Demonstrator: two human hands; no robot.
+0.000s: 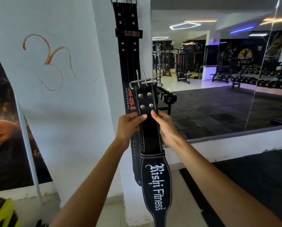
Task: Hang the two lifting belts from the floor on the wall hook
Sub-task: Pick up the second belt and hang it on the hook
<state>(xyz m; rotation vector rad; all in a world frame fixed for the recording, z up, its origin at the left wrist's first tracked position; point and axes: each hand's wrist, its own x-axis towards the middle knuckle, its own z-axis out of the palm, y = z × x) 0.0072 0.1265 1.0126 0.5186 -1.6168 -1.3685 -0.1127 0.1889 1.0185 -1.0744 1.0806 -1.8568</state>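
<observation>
A black "USI" lifting belt (127, 46) hangs flat against the white pillar, its metal buckle at the very top edge of the view where the hook is out of sight. In front of it I hold a second black belt (155, 181) lettered "Rishi Fitness" upright, its steel buckle (142, 81) on top with two prongs sticking up. My left hand (130, 123) and my right hand (163, 123) pinch this belt from either side just below its four rivets. The wide lower part dangles down toward the floor.
A big wall mirror (218, 71) to the right reflects the gym's machines and dumbbell racks. A dumbbell rack (165, 97) stands just behind the pillar. A poster (4, 128) leans on the left wall, and a yellow-green item (1, 212) lies at the lower left.
</observation>
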